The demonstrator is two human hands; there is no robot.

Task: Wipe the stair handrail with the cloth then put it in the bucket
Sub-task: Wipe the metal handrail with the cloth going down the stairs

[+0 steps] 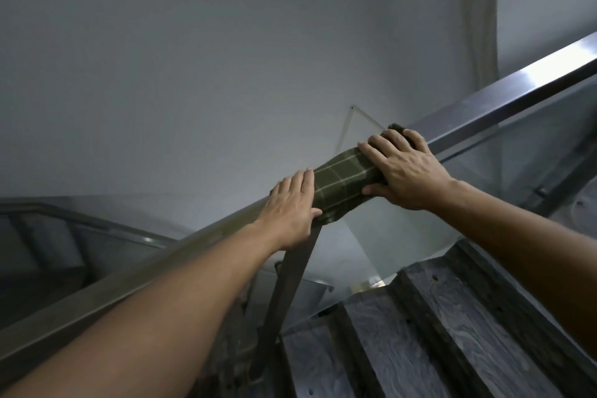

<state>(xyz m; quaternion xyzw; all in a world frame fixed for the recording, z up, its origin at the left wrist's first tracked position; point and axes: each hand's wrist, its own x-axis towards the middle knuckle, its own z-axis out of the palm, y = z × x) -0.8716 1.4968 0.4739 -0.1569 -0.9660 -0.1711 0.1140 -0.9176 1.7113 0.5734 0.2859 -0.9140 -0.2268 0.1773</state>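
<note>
Draping over handrail (504,97), cloth (342,182) pinned between left hand (292,208) and right hand (405,168).

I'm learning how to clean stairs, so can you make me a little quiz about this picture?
1. True or false: the green checked cloth is draped over the metal handrail.
2. Which hand presses down on top of the cloth? A) left hand B) right hand C) neither
3. Fill in: to the lower right of the handrail are the wooden ______.

Key
1. True.
2. B. The right hand lies flat on the cloth; the left hand grips the rail at the cloth's lower end, its thumb at the edge.
3. Stairs. No bucket shows in this view.
</note>
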